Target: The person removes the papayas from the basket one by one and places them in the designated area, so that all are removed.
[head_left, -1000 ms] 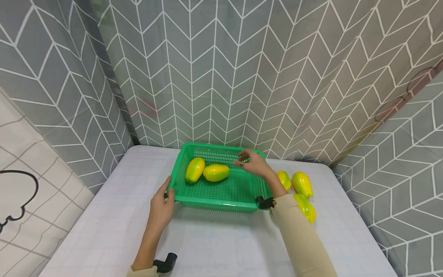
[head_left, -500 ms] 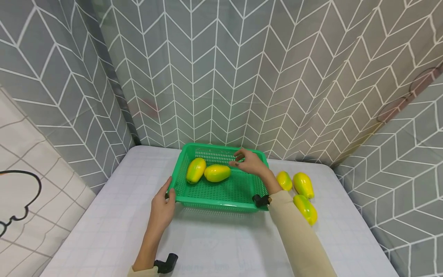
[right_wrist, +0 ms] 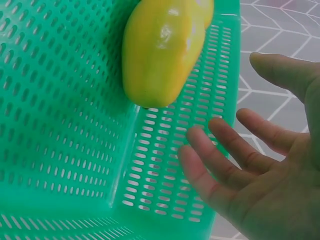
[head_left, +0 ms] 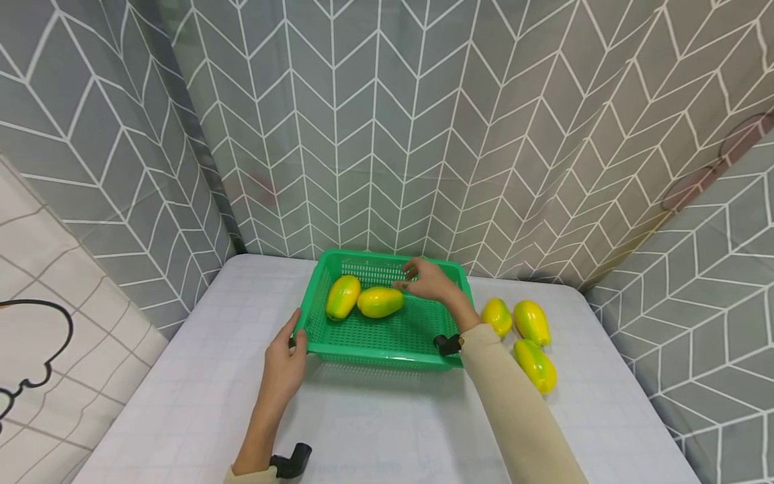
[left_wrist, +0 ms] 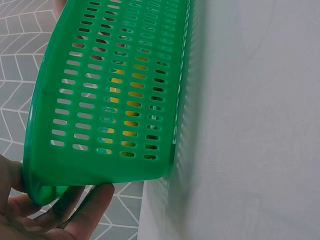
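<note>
A green slotted basket holds two yellow-green papayas, one upright at its left and one lying sideways beside it. My left hand grips the basket's left end; in the left wrist view its fingers curl round the rim at a corner. Over the basket's back right part hovers my right hand, holding nothing. The right wrist view shows that hand with fingers spread and relaxed, apart from the nearer papaya.
Three more papayas lie on the white table right of the basket: one near its side, one further right, one in front. Patterned grey curtains stand behind and at both sides.
My right hand has moved a little left over the basket, closer to the sideways papaya. My left hand keeps its grip, and the papayas lie as before.
</note>
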{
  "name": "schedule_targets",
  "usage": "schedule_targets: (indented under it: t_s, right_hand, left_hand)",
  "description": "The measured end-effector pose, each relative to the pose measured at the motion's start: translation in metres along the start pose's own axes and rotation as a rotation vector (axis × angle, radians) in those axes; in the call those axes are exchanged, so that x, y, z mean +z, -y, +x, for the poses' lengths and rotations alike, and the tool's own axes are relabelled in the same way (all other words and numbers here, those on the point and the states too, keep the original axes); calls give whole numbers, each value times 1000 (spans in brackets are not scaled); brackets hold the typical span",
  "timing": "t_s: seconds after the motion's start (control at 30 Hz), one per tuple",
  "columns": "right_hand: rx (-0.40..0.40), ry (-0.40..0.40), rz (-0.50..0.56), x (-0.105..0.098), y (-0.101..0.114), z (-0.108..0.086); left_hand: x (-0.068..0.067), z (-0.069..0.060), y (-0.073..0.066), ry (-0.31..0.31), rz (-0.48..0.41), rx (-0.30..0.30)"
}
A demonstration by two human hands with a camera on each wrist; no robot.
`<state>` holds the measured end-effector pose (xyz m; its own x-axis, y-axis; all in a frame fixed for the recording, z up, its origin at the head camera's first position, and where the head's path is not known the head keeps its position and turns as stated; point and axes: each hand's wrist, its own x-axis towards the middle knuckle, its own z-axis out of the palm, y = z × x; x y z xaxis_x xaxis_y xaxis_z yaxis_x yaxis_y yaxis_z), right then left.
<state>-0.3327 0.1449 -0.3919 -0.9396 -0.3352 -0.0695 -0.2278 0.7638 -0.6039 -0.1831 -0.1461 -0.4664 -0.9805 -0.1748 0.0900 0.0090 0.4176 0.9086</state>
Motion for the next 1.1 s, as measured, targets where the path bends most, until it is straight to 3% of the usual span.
schedule_targets:
  t_s: [0.47, 0.7, 1.1]
  right_hand:
    - [18, 41, -42, 11, -3, 11]
    - [64, 59, -38, 18, -3, 14]
    - [41, 92, -55, 29, -4, 24]
  left_hand:
    - [1, 0, 0, 1, -5, 5]
    - [1, 0, 0, 2, -3, 10]
    - [0, 0, 0, -7, 16, 0]
